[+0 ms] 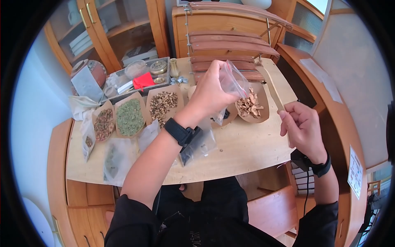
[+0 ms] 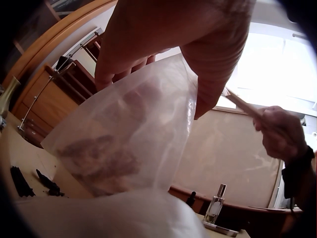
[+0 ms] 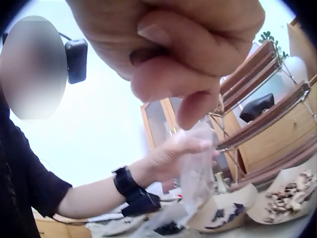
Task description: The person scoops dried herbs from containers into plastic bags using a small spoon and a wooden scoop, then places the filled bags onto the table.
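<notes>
My left hand [image 1: 210, 94] holds a clear zip bag [image 1: 234, 80] near its mouth, above the paper trays. Brown dried pieces [image 2: 101, 161] show through the bag in the left wrist view. In my right hand [image 1: 303, 127], curled fingers grip a long, pale wooden fork [image 1: 271, 84], its tined end raised toward the back of the table. Below and right of the bag, a paper tray of pale dried slices [image 1: 251, 105] sits on the table. Beside it, a tray with dark dried pieces [image 1: 225, 115] is partly hidden by the left hand and bag.
More trays hold brown pieces [image 1: 163, 105], green leaves [image 1: 129, 117] and reddish bits [image 1: 104, 124]. Several clear bags [image 1: 201, 144] lie along the table's front. A slatted wooden rack [image 1: 230, 43] stands behind, and a box of small items [image 1: 140, 76] sits back left.
</notes>
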A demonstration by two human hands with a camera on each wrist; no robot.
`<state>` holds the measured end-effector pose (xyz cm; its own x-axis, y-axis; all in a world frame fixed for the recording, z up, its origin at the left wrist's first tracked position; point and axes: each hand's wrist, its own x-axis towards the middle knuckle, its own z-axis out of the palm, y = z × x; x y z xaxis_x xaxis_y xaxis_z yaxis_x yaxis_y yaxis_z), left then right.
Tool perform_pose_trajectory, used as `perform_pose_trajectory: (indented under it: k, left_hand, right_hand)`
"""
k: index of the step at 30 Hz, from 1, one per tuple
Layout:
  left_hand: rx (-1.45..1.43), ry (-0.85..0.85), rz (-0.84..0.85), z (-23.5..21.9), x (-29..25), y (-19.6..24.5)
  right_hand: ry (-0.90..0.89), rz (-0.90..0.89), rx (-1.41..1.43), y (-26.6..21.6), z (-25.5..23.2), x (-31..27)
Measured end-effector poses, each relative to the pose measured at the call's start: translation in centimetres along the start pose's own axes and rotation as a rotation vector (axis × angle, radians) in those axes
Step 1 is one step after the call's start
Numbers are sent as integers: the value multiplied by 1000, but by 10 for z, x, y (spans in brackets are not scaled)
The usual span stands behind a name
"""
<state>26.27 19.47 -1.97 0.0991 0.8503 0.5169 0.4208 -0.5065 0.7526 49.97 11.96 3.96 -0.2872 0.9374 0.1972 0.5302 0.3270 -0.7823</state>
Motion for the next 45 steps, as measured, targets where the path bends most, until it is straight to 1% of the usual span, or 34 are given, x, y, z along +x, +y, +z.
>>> perform_pose_trajectory:
  k: [1,2,4,5,6,7,8,9,11,12,14,15,16,18,20,22,26,28,29,31,34,38,41,43,45]
  left_hand:
    - [0,-4,3,1,0,1]
    - [-17,-6,-2,0,-1,3]
    - [-33,-8,-7,1,-1,3]
    - [-76,-7,0,2,0,2]
    - [-118,-6,6,2,0,2]
    - [-118,-5,5,2,0,2]
    - [-77,4,10,2,0,2]
    - [-36,13,15,2,0,2]
    - [-60,28,6,1,0,-3]
    - [-83,38,-3,1,1,-6]
    - [-137,43,-13,3,3,-15]
    - [-187,53,-22,3,5,-17]
    - [-187,51,-20,3,6,-17]
    - [-172,54,-33,2,6,-17]
    - [-181,45,-38,3,8,-17]
    - [-187,35,-46,3,8,-18]
    - [-181,53,-62,2,8,-14]
    - [-205,57,-73,2,8,-15]
    - [-208,58,-52,3,9,-18]
    - [-211,60,-32,2,9,-19]
    - [-228,53,-42,2,9,-19]
    - [-204,43,-52,3,8,-18]
    - [-194,35,-47,5,8,-19]
    - [-190,34,-41,5,8,-20]
    - [-141,43,-31,5,9,-20]
  right_hand:
    - [-32,-98,6,-1,0,0]
    - [-28,-97,7,-8,0,1]
    - [-164,-4,1,-22,1,6]
    - [-212,6,-19,-22,1,8]
    - [-212,6,-20,-22,3,9]
    - [-184,38,42,-23,4,9]
    - [-157,70,104,-23,4,10]
    - [-159,68,102,-20,3,11]
    - [1,47,182,-8,-4,14]
    - [1,52,182,-1,-6,18]
    - [-134,228,-32,20,-10,28]
    - [-168,261,-26,44,-5,32]
    - [-165,261,-25,56,-2,35]
    - [-230,318,-163,68,3,40]
    - [-235,299,-176,70,5,46]
    - [-286,227,-270,70,7,53]
    - [-311,285,-284,63,12,65]
    - [-340,386,-138,66,14,71]
    - [-342,385,-138,67,15,73]
    - [-323,440,-63,68,17,76]
    - [-310,441,13,73,20,78]
    - [-327,407,6,83,28,78]
    - [-305,400,24,86,31,77]
    - [-275,389,-13,85,32,75]
    - [-263,370,-11,83,31,71]
